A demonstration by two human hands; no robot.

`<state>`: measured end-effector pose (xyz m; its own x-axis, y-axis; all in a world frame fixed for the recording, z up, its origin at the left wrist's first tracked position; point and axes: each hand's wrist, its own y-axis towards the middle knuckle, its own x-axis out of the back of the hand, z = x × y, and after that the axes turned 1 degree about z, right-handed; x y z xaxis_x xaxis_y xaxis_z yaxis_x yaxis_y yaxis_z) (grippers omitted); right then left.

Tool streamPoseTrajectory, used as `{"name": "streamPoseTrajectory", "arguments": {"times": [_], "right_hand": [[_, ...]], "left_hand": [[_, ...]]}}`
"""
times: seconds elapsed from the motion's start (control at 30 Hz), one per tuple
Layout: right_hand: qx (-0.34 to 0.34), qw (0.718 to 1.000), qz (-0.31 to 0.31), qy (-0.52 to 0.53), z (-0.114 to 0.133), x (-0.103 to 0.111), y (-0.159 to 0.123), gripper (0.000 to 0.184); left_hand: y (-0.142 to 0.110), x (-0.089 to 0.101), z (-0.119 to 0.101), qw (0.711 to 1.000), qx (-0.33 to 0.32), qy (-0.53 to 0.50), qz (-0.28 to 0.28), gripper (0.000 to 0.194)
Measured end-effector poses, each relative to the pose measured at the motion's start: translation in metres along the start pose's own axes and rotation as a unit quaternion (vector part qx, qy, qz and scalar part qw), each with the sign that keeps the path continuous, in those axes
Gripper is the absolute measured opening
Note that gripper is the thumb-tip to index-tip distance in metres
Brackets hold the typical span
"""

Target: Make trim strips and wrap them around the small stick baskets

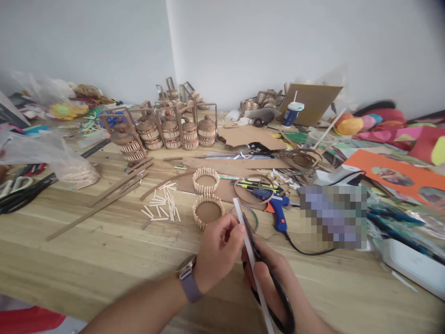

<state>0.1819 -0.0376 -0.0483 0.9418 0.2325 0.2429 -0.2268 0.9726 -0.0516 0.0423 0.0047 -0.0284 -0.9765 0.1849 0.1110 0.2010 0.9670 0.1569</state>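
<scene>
My left hand [222, 243], with a watch on its wrist, pinches a thin white strip [249, 246] near its upper end. My right hand [274, 273] is closed around black-handled scissors [285, 301], its thumb near the strip. The blades lie close along the strip; whether they touch it I cannot tell. Just beyond my left hand stands a round cardboard base ringed with short wooden sticks [208, 211]. Behind it is a second stick ring [206, 180]. Loose wooden sticks [167, 204] lie to the left. A blue glue gun [279, 211] rests to the right.
Several finished stick-and-cardboard baskets [170, 132] with tall handles stand at the back left. Long cardboard strips [100, 202] lie on the left. A blue cup with a straw [293, 113] stands at the back. A black cord [309, 253] and orange card [392, 174] lie on the right.
</scene>
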Motion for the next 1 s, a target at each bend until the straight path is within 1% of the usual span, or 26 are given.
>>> {"name": "streamPoseTrajectory", "arguments": {"times": [0.1,0.2,0.37,0.57,0.77,0.87,1.0], "right_hand": [[-0.001,1.0,0.009,0.002,-0.0024,-0.0004,-0.0011,0.073],[0.007,1.0,0.023,-0.002,-0.0035,-0.0006,-0.0016,0.068],[0.01,1.0,0.025,-0.009,-0.0038,-0.0009,-0.0016,0.068],[0.008,0.999,0.027,-0.019,-0.0069,-0.0013,-0.0015,0.069],[0.011,0.999,0.024,-0.034,-0.0039,-0.0015,-0.0011,0.07],[0.019,0.998,0.014,-0.05,-0.0014,-0.0013,-0.0003,0.073],[0.015,0.999,0.012,-0.037,-0.0009,-0.0004,0.0009,0.075]], "left_hand": [[0.0049,0.0035,-0.0023,0.999,-0.003,0.0,-0.04,0.034],[0.0095,0.0065,-0.0042,0.998,-0.004,-0.015,-0.057,0.029],[0.0113,0.0077,-0.0004,0.999,-0.008,-0.028,-0.039,0.023],[0.0095,0.0067,0.0014,0.998,-0.016,-0.017,-0.053,0.023],[0.0075,0.0049,0.0001,0.998,-0.011,-0.019,-0.058,0.023],[0.0056,0.0028,0.0013,0.999,-0.005,-0.018,-0.04,0.023],[0.0037,0.0005,0.0026,1.0,0.002,-0.013,-0.026,0.024]]}}
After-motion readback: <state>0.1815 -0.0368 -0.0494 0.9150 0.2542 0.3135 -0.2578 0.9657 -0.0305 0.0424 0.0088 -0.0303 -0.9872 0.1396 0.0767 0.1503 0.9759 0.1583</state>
